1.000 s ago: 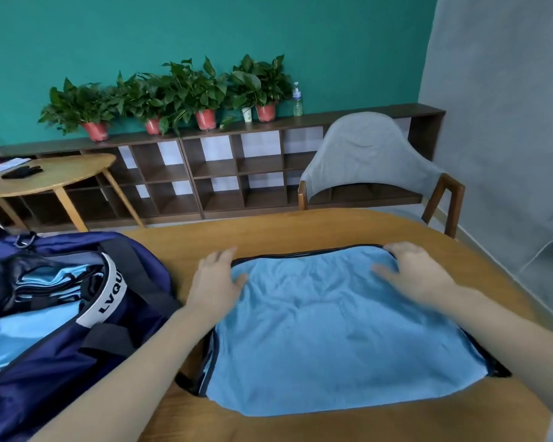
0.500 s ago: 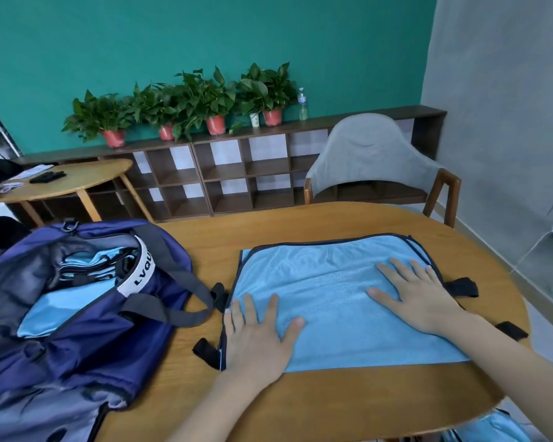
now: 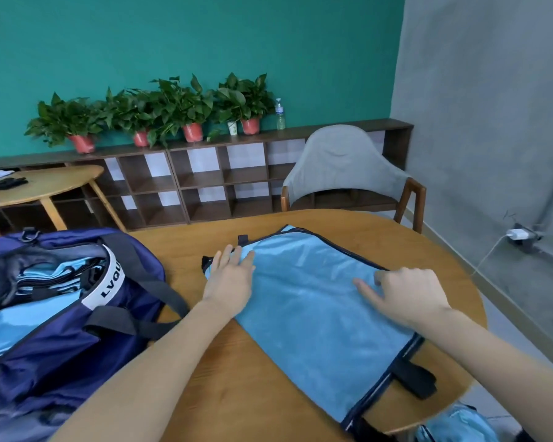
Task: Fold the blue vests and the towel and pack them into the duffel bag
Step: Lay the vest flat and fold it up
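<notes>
A light blue vest [image 3: 316, 311] with dark trim and black straps lies folded and flat on the round wooden table [image 3: 237, 387], turned at an angle. My left hand [image 3: 230, 275] rests flat with straight fingers on its far left corner. My right hand [image 3: 406, 295] lies on the vest's right edge with the fingers curled and the index finger pointing left; whether it pinches the cloth is unclear. The navy duffel bag [image 3: 61, 342] stands open at the left, with folded light blue cloth [image 3: 29, 323] inside.
A grey chair [image 3: 342, 167] stands behind the table. More light blue cloth [image 3: 457, 425] shows below the table's near right edge. A shelf with potted plants [image 3: 173, 106] lines the green wall, a small side table [image 3: 42, 186] stands far left, and a charger [image 3: 517, 234] hangs at the right wall.
The vest has turned from square to slanted on the table. My left hand moved from its near left corner to its far left corner. My right hand went from flat to curled at the right edge.
</notes>
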Demonstrator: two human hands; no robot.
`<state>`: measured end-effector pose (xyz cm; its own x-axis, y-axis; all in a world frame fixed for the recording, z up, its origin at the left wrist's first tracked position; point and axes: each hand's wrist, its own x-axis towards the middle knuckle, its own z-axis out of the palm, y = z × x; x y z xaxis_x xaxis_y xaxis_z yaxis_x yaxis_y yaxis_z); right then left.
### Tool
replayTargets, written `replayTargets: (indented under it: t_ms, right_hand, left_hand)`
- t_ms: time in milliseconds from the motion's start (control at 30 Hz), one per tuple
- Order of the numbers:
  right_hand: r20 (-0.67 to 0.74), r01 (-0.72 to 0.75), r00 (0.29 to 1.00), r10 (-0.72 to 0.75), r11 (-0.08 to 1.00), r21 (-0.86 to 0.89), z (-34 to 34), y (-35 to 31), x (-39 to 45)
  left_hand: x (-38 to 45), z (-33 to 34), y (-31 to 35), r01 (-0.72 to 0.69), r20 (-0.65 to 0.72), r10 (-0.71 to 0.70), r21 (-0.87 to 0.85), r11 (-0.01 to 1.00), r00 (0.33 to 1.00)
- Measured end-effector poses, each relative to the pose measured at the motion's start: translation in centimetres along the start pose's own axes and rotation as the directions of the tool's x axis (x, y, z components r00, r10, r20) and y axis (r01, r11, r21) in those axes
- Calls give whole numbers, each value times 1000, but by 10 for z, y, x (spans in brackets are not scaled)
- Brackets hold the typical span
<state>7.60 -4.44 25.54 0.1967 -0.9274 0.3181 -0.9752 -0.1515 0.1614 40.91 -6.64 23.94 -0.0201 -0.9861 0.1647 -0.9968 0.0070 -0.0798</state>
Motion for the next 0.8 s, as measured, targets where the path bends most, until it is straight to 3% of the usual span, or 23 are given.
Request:
replayTargets:
  t_ms: [100,167,233,367,500,533,567,633,700,800]
  right_hand:
    - [35,166,984,-173,974,151,18,8,10]
    - [149,254,942,-300,930,264,31,12,16]
    - [203,269,916,-346,906,328,41,11,14]
    - [228,145,939,-256,899,414,45,-2,4]
    - [203,148,955,-216,940,306,31,-22,-5]
    - [172,154,962,-213,940,303,28,-23,-9]
    - [150,154,966,-210,936,316,25,-23,-13]
    - [126,167,966,-224,919,357,23,-18,-24]
    - [98,187,964,-245,897,401,23,-12,-38]
    - [4,191,975,-224,840,508,27,-1,-62]
  left_hand:
    - [-8,3,27,126,102,-106,-217,968,989]
    - [-11,9,41,236,234,-178,-248,940,956]
    - [-12,18,47,253,286,-187,-217,943,940]
    - [12,27,32,110,201,-81,-136,985,976]
    - [41,12,11,-5,22,0,252,968,1000]
    - [41,9,12,-37,-1,38,261,965,999]
    - [37,9,14,-72,-23,79,205,976,997]
    - [18,10,21,-150,-64,144,-117,982,988]
    - [-11,11,26,-208,-76,195,-454,866,978]
    - [-66,8,27,-261,-156,209,-607,751,965]
